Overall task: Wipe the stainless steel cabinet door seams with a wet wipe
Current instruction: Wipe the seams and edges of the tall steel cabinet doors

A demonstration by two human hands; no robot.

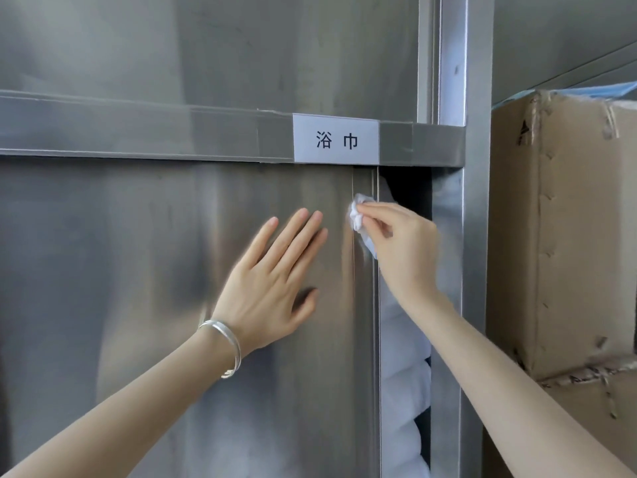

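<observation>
A stainless steel cabinet door (138, 270) fills the left and middle of the view. Its right edge seam (365, 339) runs vertically beside a narrow open gap. My right hand (403, 250) pinches a crumpled white wet wipe (358, 219) and holds it against the upper part of that seam. My left hand (272, 284) lies flat on the door face with straight fingers, just left of the seam. A silver bangle sits on the left wrist.
Folded white towels (403, 374) show through the gap to the right of the door. A white label (336, 139) sits on the horizontal steel rail above. A steel post (477, 236) frames the cabinet's right side, with stacked cardboard boxes (565, 236) beyond it.
</observation>
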